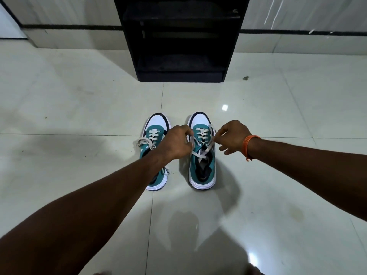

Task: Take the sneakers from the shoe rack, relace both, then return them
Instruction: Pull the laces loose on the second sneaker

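Two teal and white sneakers stand side by side on the floor, toes pointing away from me. The left sneaker (155, 126) has a loose bow of pale lace on its left side, and my left forearm covers part of it. Over the right sneaker (202, 171) my left hand (176, 141) pinches one end of its lace (198, 154). My right hand (233, 135), with an orange thread band at the wrist, pinches the other end. The two lace ends cross above the tongue. The black shoe rack (180, 40) stands behind the sneakers, its shelves bare.
Glossy pale floor tiles (79, 100) spread all around the sneakers. A pale wall with a dark stripe (69, 27) runs behind the rack. A small dark speck (245, 78) lies on the floor to the right of the rack's base.
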